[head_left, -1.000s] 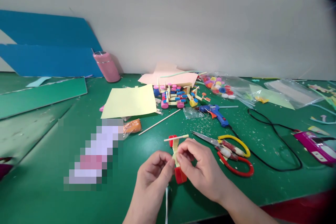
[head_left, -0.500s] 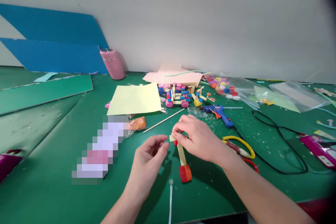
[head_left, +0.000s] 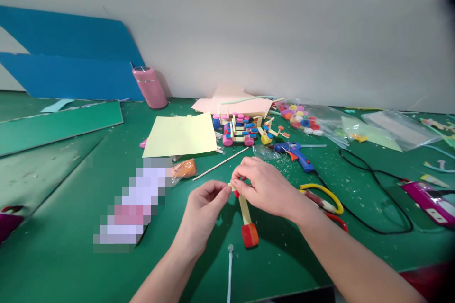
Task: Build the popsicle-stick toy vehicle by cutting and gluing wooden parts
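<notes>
A small craft piece lies on the green mat: a pale wooden stick (head_left: 244, 209) with a red bottle cap (head_left: 250, 235) at its near end and a second red cap under my fingers at the far end. My right hand (head_left: 265, 188) is closed over that far end, pinching the piece. My left hand (head_left: 204, 204) pinches the tip of a short cross stick there from the left. A white glue stick (head_left: 229, 272) lies just below the piece.
Yellow and red scissors (head_left: 325, 199) lie right of my right hand, a blue glue gun (head_left: 295, 152) and its black cord (head_left: 373, 189) beyond. Finished cap models (head_left: 241, 131), yellow paper (head_left: 180, 134), a long skewer (head_left: 220, 164), a bag of caps (head_left: 302, 117) and a pink tumbler (head_left: 150, 87) sit farther back.
The piece went from lifted between both hands to lying on the mat. My right hand moved to its far end, and my left hand, briefly free, came back to pinch the stick tip.
</notes>
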`<state>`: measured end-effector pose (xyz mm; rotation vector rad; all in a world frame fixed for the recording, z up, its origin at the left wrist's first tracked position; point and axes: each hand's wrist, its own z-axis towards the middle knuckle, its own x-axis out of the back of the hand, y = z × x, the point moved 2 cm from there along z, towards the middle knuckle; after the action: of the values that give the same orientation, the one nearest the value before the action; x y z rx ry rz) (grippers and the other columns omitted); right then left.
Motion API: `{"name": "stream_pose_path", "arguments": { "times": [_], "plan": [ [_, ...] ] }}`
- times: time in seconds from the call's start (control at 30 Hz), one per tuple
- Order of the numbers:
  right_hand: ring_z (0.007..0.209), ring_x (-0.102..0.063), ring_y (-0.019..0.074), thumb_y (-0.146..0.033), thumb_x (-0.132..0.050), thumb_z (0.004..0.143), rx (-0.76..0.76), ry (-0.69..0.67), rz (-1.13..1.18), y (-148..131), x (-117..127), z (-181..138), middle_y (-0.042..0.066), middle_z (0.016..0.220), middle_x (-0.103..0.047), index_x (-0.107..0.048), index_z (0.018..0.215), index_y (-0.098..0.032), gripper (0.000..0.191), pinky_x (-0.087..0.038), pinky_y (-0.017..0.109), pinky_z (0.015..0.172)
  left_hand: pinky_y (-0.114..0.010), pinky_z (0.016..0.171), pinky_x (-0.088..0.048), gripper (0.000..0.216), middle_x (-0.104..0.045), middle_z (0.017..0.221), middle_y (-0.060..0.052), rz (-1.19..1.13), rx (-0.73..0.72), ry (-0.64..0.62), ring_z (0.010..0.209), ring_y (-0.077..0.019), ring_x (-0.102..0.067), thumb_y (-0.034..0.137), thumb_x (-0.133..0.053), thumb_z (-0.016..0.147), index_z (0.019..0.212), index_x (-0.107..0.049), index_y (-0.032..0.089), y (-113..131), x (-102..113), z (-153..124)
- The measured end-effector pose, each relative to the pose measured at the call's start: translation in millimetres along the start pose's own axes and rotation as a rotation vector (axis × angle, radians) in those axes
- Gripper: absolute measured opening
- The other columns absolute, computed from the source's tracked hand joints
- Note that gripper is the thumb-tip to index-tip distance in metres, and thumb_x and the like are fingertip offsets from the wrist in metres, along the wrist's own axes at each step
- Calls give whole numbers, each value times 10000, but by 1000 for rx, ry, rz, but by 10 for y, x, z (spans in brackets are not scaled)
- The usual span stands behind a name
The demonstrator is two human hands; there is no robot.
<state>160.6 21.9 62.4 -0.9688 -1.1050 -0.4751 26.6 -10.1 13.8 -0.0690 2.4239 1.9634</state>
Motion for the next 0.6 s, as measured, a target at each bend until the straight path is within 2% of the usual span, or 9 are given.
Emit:
{"name": "stream_pose_path", "arguments": {
  "times": [0.13,0.37,0.6],
  "plan": [
    [744,-505,154,-190,-489,846,-15,35,71,56,37,-22,14,729,-547,-595,720,-185,165,-373,261,621,-179,525,-337,157,-551,596,36,-1,4,4,560,-81,-429,305,-652,698,644,-634,159,-2,-8,10],
    [691,-505,123,-190,-480,864,-108,240,243,327,163,-231,-2,764,-543,-587,817,-189,117,-383,240,605,-187,524,-306,157,-503,570,45,3,33,-20,557,-80,-389,306,-638,714,648,-611,166,-26,8,42],
    [670,-500,121,-211,-494,860,-192,314,312,508,93,-459,-5,749,-555,-584,773,-193,127,-390,233,604,-201,545,-308,156,-494,590,42,-30,69,-108,565,-81,-385,305,-630,724,664,-593,166,-51,38,77]
  ]
}}
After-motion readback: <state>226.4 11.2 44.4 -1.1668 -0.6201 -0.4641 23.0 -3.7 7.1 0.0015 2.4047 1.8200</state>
